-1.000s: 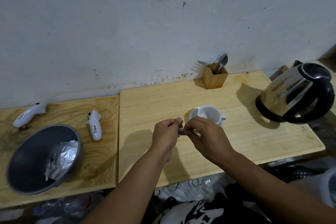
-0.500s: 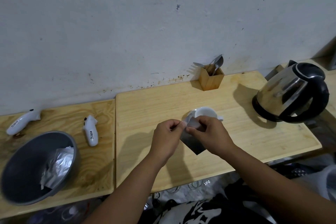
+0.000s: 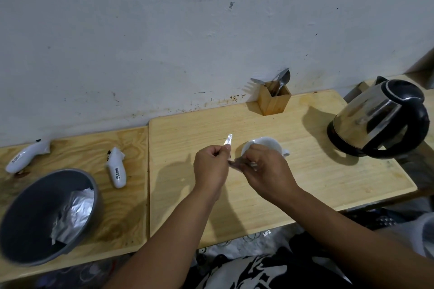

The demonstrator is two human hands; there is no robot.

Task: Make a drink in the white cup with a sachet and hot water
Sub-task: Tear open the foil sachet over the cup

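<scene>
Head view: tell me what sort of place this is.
Probably a makeshift home tea or kitchen corner: an electric kettle and a white cup on a wooden table set against a stained plaster wall, with a wooden cutlery holder at the back.

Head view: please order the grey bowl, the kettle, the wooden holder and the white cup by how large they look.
1. grey bowl and kettle: near alike; the bowl sits nearer the camera, so unsure.
2. wooden holder.
3. white cup, partly hidden by the right hand.
</scene>
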